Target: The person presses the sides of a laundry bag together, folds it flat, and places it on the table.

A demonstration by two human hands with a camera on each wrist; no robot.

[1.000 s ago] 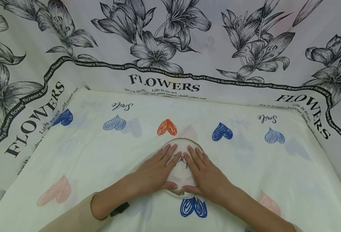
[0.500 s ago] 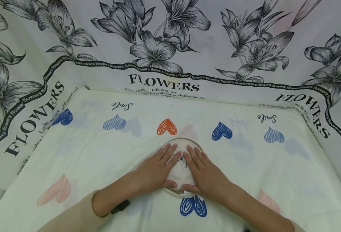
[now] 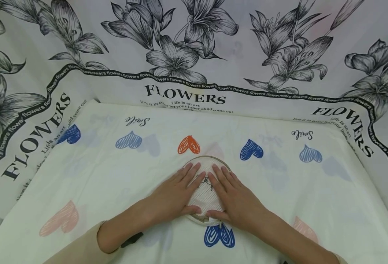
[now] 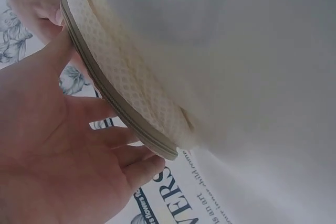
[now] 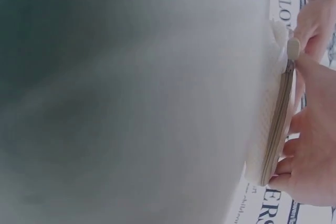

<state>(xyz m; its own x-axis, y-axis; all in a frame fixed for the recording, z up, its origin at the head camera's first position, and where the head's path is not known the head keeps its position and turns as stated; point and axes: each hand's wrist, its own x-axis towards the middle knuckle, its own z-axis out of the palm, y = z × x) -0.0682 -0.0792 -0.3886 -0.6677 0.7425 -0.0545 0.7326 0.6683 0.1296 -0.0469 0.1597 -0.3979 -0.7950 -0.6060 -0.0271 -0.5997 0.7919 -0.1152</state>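
Note:
A round, cream mesh laundry bag (image 3: 204, 201) lies on the bedsheet, with a small line drawing on its top. My left hand (image 3: 175, 196) rests on its left half and my right hand (image 3: 238, 200) on its right half. Both have their fingers spread, reaching up towards the far rim, with the thumbs near the close edge. A beige zipper (image 4: 118, 103) runs round the bag's side in the left wrist view. Its pale zip pull (image 5: 293, 49) sits by the right thumb in the right wrist view. The hands cover much of the bag's top.
A white sheet with printed hearts (image 3: 189, 145) spreads under the bag. Behind it, and along both sides, hangs a curtain (image 3: 226, 66) with black flower drawings and lettering. A dark object (image 3: 132, 239) shows partly beneath the left forearm.
The left forearm has shifted slightly to the left. Both hands stay where they were on the mesh bag, which lies as before.

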